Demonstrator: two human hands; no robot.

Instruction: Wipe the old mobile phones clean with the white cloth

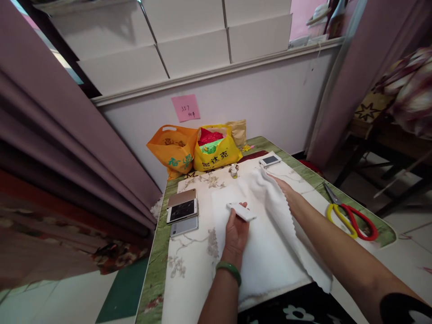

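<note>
A white smartphone [241, 211] rests in my left hand [238, 231], whose fingers wrap round its edges; a green bangle [229, 271] circles that wrist. Beneath it a white cloth [263, 261] with a scalloped edge lies spread over the table. At the far right corner of the cloth, my right hand [281, 185] grips and lifts its side into a raised fold; most of its fingers are hidden by the fabric. Just beyond that hand, another white phone [270, 160] lies flat on the table.
Left of the cloth lie a gold phone [182, 196], a white phone with a dark screen [182, 210] and a silver one [184, 226]. A small bottle [234, 171] stands behind. Scissors [347, 216] lie at right. Orange [173, 148] and yellow bags [218, 155] stand against the wall.
</note>
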